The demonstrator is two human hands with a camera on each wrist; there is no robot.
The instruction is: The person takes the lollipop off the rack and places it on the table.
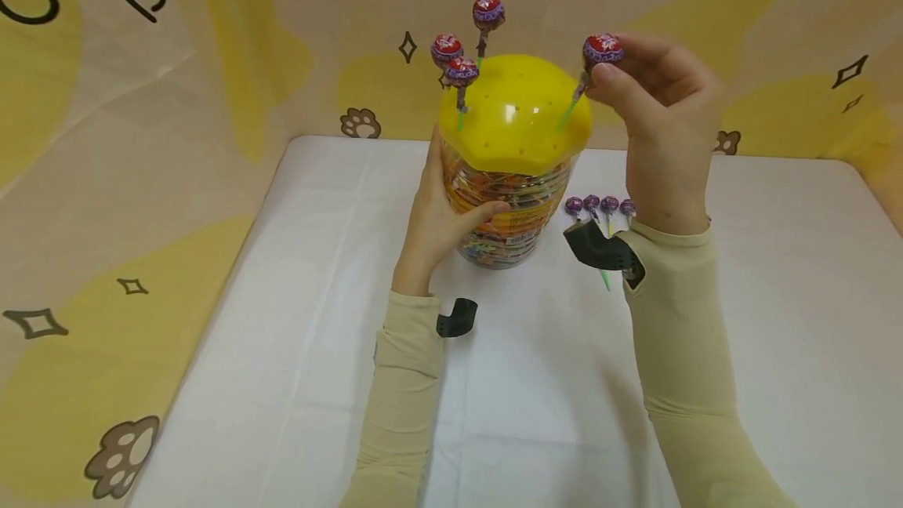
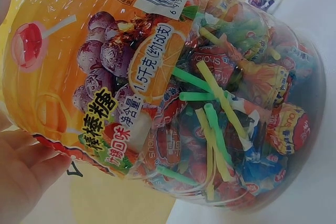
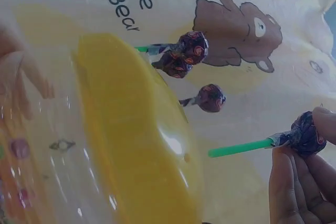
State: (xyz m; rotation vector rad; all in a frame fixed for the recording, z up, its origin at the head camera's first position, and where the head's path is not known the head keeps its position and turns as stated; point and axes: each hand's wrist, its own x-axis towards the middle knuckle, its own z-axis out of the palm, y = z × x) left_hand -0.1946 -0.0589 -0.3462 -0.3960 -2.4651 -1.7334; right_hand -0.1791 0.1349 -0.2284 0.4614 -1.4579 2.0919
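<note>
A lollipop (image 1: 603,48) sits pinched in the right hand (image 1: 666,104), its stick slanting down and left towards the lid (image 1: 518,92). Left of that grip, three lollipops (image 1: 462,71) stand in the lid's left side. The lid is on the jar (image 1: 529,218), with candies (image 2: 226,56) inside; the left hand (image 1: 444,218) grips the jar's left side. Below the right grip, beside the jar, loose lollipops (image 1: 610,205) lie on the table (image 1: 536,398). Behind both grips is the backdrop (image 1: 776,30).

White table (image 1: 339,257) — bearing 1 candy jar (image 1: 529,188) and, near its base, a row of at least 4 lollipops (image 1: 591,203) — partly hidden.
</note>
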